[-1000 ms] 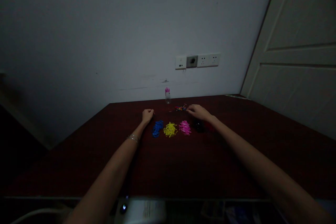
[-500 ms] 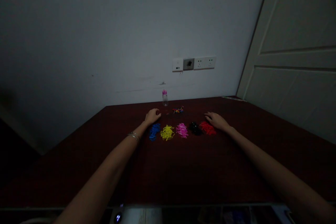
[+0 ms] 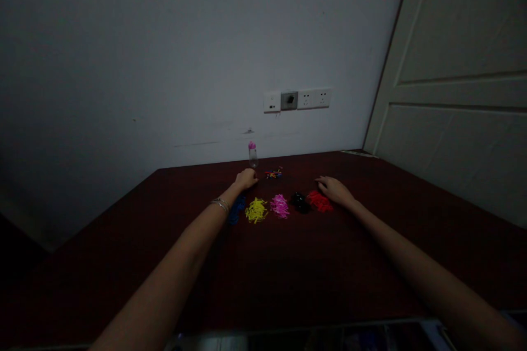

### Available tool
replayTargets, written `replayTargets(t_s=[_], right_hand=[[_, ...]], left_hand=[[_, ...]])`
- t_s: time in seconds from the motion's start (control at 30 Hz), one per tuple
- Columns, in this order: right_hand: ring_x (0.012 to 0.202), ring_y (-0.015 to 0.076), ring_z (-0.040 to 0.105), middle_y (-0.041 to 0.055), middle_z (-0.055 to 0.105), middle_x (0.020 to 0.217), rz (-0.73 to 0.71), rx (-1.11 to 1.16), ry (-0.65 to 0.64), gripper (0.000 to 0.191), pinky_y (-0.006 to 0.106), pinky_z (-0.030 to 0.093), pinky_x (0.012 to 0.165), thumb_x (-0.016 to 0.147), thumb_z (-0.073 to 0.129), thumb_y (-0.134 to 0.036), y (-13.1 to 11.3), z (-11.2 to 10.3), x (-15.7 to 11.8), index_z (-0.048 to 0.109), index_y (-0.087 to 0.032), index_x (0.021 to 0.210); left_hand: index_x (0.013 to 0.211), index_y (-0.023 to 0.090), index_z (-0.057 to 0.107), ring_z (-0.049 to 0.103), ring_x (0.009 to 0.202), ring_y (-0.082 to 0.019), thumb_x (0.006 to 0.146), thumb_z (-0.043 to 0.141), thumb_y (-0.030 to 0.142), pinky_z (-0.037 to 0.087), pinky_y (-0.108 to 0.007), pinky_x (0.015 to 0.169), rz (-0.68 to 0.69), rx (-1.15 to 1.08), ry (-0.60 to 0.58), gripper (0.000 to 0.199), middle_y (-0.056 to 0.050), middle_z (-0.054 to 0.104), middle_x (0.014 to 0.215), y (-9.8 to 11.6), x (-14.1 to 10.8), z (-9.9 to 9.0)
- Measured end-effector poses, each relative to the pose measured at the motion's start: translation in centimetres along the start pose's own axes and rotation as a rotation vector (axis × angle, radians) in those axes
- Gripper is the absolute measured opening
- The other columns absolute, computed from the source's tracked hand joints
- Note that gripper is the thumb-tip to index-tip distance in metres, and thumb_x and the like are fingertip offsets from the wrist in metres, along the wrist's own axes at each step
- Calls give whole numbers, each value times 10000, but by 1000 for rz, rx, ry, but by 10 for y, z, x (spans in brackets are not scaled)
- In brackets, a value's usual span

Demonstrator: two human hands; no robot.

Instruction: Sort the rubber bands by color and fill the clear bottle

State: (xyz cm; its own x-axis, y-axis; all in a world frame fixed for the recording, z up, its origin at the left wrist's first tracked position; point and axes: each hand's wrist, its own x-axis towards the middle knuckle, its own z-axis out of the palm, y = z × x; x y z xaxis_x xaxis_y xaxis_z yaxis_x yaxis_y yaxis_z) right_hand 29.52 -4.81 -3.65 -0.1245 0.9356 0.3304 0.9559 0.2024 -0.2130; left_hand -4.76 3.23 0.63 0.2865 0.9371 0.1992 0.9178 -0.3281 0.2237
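On a dark red table lie piles of small strips in a row: blue (image 3: 236,210), yellow (image 3: 256,210), pink (image 3: 280,205), black (image 3: 300,202) and red (image 3: 320,201). Behind them is a small mixed-colour pile (image 3: 274,174). My left hand (image 3: 247,177) is beyond the blue pile, left of the mixed pile, its fingers curled; whatever they hold, if anything, is too small to make out. My right hand (image 3: 334,188) rests beside the red pile with its fingers stretched out and nothing in them. A clear bottle with a pink top (image 3: 252,154) stands behind my left hand.
The table (image 3: 288,263) meets a pale wall with sockets (image 3: 314,98) at the back. A white panelled door (image 3: 453,120) stands on the right. Partly seen items lie below the table's front edge.
My left hand has moved right toward the mixed pile, and its forearm now covers part of the blue pile. My right hand has stayed by the red pile. The view has shifted slightly.
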Motion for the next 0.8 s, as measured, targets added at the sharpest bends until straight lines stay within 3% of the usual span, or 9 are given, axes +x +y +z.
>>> replayTargets(t_s=[0.33, 0.53, 0.67, 0.8], right_hand=[[1166, 202, 477, 133, 533, 1247, 1, -9, 6, 427, 297, 336, 987, 841, 349, -259, -3, -2, -2, 576, -123, 1177], [1170, 202, 473, 129, 549, 1230, 0, 11, 1, 417, 299, 332, 989, 841, 355, -255, -2, -1, -1, 585, -121, 1163], [1172, 200, 471, 128, 550, 1229, -5, 5, -2, 423, 298, 331, 990, 848, 343, -262, -1, -1, 0, 583, -118, 1165], [1166, 200, 477, 130, 549, 1229, -9, -5, 0, 425, 298, 335, 988, 851, 336, -265, -1, -1, 0, 587, -117, 1160]], left_hand=[[852, 205, 650, 595, 901, -206, 740, 551, 291, 451, -267, 739, -27, 107, -59, 173, -80, 647, 966, 3, 4, 2], [807, 195, 654, 600, 861, -212, 713, 558, 251, 448, -270, 708, -9, 94, -22, 146, -86, 654, 915, 4, 0, 3], [759, 181, 673, 598, 791, -193, 684, 571, 229, 434, -251, 662, 16, -18, -17, 135, -75, 662, 846, 10, -2, 0], [689, 121, 687, 569, 651, -141, 649, 582, 192, 410, -218, 607, 172, -263, -98, 133, -58, 646, 684, 25, -4, -7]])
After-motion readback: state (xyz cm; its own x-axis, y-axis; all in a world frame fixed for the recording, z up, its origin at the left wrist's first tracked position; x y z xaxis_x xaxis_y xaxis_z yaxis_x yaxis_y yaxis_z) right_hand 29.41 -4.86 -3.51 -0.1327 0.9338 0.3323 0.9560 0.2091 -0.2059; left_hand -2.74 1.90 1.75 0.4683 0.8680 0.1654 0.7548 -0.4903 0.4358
